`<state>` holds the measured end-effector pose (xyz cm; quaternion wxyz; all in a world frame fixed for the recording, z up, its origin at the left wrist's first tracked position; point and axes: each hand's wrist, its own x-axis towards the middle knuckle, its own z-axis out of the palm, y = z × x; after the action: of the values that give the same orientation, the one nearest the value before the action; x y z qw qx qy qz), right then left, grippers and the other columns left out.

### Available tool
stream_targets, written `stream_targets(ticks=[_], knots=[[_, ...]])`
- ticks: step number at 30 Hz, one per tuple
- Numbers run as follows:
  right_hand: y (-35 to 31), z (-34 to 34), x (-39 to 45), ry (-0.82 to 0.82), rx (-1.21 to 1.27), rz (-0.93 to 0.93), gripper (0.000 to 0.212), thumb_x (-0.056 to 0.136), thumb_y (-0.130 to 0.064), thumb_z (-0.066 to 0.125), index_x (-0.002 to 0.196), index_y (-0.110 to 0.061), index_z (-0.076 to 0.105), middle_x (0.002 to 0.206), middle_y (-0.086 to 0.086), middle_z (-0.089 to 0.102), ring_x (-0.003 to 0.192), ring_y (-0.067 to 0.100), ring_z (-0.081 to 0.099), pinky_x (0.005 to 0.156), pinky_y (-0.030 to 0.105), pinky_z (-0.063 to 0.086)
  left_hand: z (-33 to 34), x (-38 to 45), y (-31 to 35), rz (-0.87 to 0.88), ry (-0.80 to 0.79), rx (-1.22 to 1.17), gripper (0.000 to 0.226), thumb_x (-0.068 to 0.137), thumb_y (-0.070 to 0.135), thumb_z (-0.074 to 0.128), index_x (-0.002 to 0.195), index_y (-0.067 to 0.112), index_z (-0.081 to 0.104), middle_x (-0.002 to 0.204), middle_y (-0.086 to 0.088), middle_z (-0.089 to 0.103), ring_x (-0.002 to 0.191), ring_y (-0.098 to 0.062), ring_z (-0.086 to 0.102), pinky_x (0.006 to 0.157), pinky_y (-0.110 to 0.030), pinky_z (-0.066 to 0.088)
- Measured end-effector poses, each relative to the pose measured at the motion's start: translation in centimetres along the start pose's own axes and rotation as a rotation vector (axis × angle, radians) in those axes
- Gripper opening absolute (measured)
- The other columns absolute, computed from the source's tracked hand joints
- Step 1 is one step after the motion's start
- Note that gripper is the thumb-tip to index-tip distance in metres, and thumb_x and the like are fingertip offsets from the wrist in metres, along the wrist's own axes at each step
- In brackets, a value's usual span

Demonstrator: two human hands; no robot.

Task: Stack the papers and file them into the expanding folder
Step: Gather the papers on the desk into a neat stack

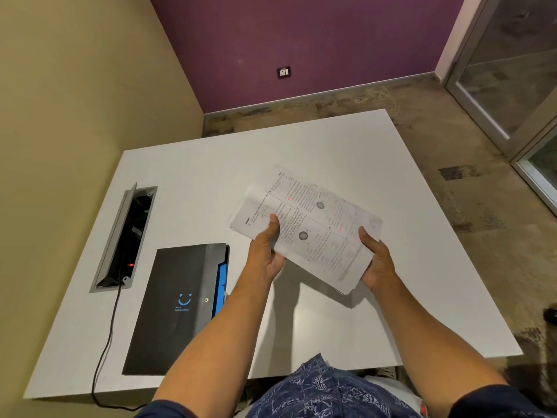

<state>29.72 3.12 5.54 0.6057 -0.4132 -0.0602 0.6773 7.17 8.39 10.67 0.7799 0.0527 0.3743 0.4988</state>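
Both hands hold a stack of papers up above the white table. The left hand grips the near left edge, with its thumb pressed on top of the printed page. The right hand grips the near right corner, thumb on top too. The papers are tilted. The black folder lies flat on the table, to the left of the papers and apart from them. A blue part shows at the folder's right side.
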Motion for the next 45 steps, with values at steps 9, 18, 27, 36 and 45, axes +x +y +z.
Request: stream_targets(ticks=[9,18,27,36,45], knots=[[-2.8,-1.2,0.0,-0.057,-0.134,-0.085,0.038,0.089,0.011,0.058,0.118,-0.009,0.071,0.12,0.015,0.074,0.108,0.033,0.072,0.087,0.049,0.06,-2.4,-1.0,2.8,-0.012,0.053,0.246,0.021,0.097,0.025,0.066,0.097,0.01,0.081,0.113,-0.013,0.076,0.102,-0.026,0.074,0.1,-0.044,0.053],[-6.5,-2.9,-0.1,-0.11,-0.51,-0.162,0.037,0.073,0.004,0.082,0.107,-0.007,0.073,0.103,0.007,0.08,0.099,0.028,0.074,0.076,0.033,0.063,-4.9,0.1,4.8,-0.074,-0.002,1.012,0.042,0.072,0.018,0.09,0.108,0.004,0.072,0.103,-0.01,0.078,0.098,-0.027,0.072,0.078,-0.03,0.058],[-6.1,-3.7,-1.0,-0.055,-0.772,-0.165,0.039,0.068,0.015,0.083,0.096,-0.012,0.074,0.089,-0.001,0.079,0.086,0.019,0.072,0.071,0.025,0.062,-6.6,-1.1,1.8,0.049,-0.054,1.146,0.054,0.073,-0.006,0.085,0.122,0.01,0.068,0.111,-0.002,0.075,0.103,-0.014,0.069,0.078,-0.018,0.059],[-5.0,-5.2,-1.4,-0.012,-0.911,-0.098,0.036,0.065,0.011,0.088,0.089,-0.013,0.077,0.083,-0.005,0.08,0.08,0.009,0.074,0.07,0.018,0.06,-8.0,-1.0,0.6,0.079,-0.035,1.266,0.044,0.074,-0.003,0.086,0.113,0.014,0.072,0.103,0.001,0.075,0.095,-0.009,0.07,0.071,-0.013,0.056],[-4.2,-4.6,-1.0,0.031,-0.791,-0.113,0.024,0.082,-0.005,0.083,0.103,-0.012,0.074,0.099,0.008,0.079,0.085,0.018,0.078,0.07,0.03,0.063,-7.8,-0.5,1.0,0.079,0.051,1.25,0.028,0.081,0.027,0.084,0.106,0.02,0.074,0.102,-0.003,0.078,0.096,-0.023,0.075,0.077,-0.033,0.061]])
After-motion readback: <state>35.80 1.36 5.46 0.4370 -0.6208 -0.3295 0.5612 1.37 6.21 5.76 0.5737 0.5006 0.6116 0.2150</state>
